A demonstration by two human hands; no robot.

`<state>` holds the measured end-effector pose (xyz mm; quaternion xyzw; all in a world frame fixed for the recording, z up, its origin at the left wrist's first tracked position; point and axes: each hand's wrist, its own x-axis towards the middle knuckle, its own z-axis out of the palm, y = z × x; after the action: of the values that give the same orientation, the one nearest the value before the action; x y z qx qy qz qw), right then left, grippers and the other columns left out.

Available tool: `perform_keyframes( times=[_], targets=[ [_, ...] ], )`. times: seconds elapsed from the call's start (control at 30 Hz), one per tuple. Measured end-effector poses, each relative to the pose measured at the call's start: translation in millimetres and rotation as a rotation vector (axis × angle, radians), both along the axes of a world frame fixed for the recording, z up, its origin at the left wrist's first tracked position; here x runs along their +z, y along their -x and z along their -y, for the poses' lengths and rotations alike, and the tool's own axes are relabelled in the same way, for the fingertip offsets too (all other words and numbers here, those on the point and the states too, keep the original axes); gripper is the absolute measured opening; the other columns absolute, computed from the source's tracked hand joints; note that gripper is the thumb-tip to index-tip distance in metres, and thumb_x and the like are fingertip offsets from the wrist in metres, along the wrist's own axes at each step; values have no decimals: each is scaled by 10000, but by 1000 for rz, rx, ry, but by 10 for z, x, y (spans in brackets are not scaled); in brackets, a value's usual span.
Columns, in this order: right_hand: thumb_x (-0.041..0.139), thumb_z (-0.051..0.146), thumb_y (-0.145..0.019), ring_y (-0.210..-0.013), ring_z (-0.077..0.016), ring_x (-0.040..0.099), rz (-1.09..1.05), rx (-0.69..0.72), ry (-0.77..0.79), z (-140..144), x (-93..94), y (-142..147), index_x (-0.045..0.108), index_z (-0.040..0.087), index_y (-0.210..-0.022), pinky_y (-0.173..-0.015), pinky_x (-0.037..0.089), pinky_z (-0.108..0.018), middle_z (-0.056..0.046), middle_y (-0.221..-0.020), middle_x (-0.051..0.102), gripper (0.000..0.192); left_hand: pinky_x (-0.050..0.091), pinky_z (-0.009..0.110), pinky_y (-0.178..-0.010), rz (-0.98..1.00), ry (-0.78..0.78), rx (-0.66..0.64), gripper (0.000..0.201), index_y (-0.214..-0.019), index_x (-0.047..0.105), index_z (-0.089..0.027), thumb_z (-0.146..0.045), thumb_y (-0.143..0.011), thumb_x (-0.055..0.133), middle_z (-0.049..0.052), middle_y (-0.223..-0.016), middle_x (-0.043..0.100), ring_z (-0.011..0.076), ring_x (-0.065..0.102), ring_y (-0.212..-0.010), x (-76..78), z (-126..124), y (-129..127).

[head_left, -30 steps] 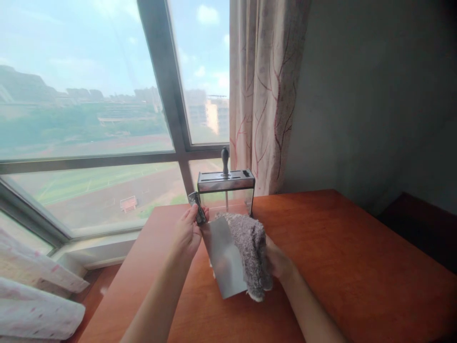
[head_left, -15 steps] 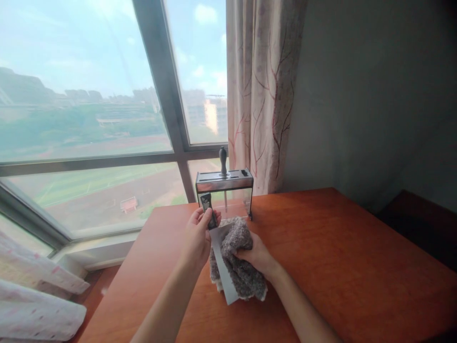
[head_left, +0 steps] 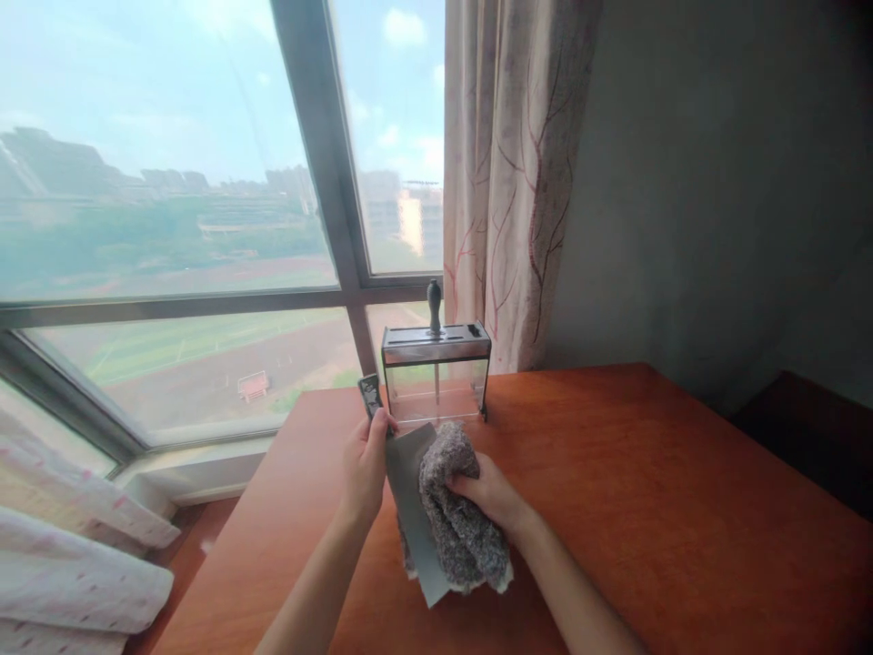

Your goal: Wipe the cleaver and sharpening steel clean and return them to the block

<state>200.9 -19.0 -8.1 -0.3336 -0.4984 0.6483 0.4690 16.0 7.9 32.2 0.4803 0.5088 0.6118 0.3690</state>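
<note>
Head view, one lot: a broad flat-bladed cleaver (head_left: 409,496) held over a reddish wooden table (head_left: 647,509), just in front of a knife block (head_left: 436,373). Left hand (head_left: 365,459) is clenched round the dark handle, whose end shows above the fist; the blade hangs down and toward the viewer, its lower corner near the table, though contact cannot be told. Right hand (head_left: 487,491) is closed on a grey fluffy cloth (head_left: 460,523), bunched and pressed against the right face of the blade, with loose folds trailing below the fingers. Handling, by judgement: the cleaver is stiff sheet metal, probably weighty toward the blade, smooth and likely slippery on its flats, sharp along one long edge; best taken by the handle alone, with any contact on the flats padded and kept away from the edge. The cloth is soft, light and limp, conforms to whatever it wraps, and can be gripped anywhere in a handful. The knife block, metal-topped with clear walls, stands upright at the far table edge with one dark-handled tool (head_left: 434,305) seated in a slot. Behind it are a large window (head_left: 170,227) and a patterned curtain (head_left: 508,182); pale bedding (head_left: 75,582) lies at lower left.
</note>
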Motion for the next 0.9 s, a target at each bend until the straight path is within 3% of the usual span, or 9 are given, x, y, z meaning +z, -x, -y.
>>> perform_keyframes(
  times=[0.13,0.3,0.7,0.9],
  targets=[
    [796,389,-632,-771,-179,601,36,106,-5,7,-12,-36,665,128,-923,-747,451,-296,-29,-845,685,412,339,224,-482,173,-5,183,383,-684,564,-176,-540,-798,537,-24,-580,521,123,452,-515,-14,-57,168],
    [799,309,-625,-785,-172,592,70,273,-16,43,10,-47,666,125,-939,-744,443,-286,-27,-874,673,388,335,216,-461,186,56,158,401,-677,560,-167,-551,-790,549,-27,-561,496,115,445,-500,-9,-39,179],
    [786,337,-657,-774,-182,605,-24,90,-28,18,-51,-15,678,119,-921,-735,451,-286,-44,-841,687,359,338,224,-530,-61,45,-52,421,-648,521,-173,-537,-853,464,-21,-582,479,127,427,-565,-47,139,-140],
    [785,334,-665,-818,-189,604,-39,57,-34,20,-48,44,672,122,-954,-780,441,-298,-47,-878,686,376,347,228,-555,-64,20,-69,409,-647,524,-173,-521,-855,471,-19,-600,481,133,437,-590,-53,142,-144]
  ],
)
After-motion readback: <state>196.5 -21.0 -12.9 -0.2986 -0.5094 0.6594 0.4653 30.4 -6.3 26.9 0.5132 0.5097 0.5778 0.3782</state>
